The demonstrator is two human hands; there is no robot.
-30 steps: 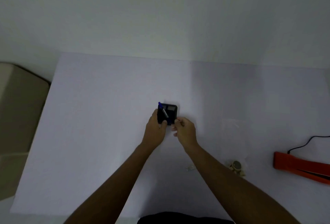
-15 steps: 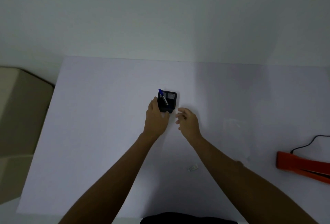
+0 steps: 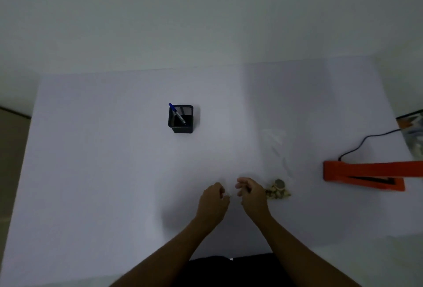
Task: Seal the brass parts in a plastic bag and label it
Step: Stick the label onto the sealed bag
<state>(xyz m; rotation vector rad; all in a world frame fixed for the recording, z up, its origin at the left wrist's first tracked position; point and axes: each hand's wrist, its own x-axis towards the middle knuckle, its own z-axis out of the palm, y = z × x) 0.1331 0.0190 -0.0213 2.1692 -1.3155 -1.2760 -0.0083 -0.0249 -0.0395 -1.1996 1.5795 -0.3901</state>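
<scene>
A white table (image 3: 91, 172) fills most of the view, and its far edge meets a plain pale wall (image 3: 206, 12). A black mesh holder (image 3: 183, 128) stands upright on the table, a little left of the middle and well apart from other things. At the right edge of the table lies a printed packet (image 3: 413, 133) in orange and grey, cut off by the frame, and at the left edge a strip of brownish floor (image 3: 11, 154) shows.

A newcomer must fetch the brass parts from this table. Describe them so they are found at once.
On the white table, look for the orange corded tool at the right edge. Left of it, just beside the person's right hand, lie the brass parts in a small heap. They alone are yellowish metal; the clear plastic bag beyond them is flat and transparent.
</scene>
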